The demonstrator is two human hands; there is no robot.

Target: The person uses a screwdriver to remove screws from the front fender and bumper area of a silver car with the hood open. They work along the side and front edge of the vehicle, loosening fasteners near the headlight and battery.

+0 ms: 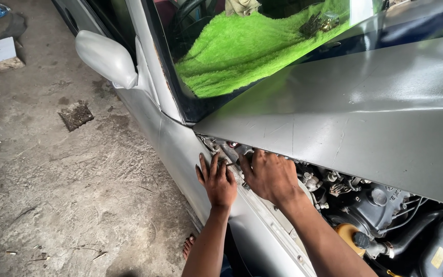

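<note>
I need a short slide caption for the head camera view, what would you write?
Both hands, left hand and right hand, work under the raised silver hood at the fender edge of a car.

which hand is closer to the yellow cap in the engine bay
The right hand. It reaches under the raised hood, up-left of the yellow cap; the left hand rests farther left on the fender.

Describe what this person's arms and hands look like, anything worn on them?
Both forearms are bare, no sleeves in view. The left hand and right hand wear no gloves, rings or watch, and dark grime smudges the fingers and knuckles.
</note>
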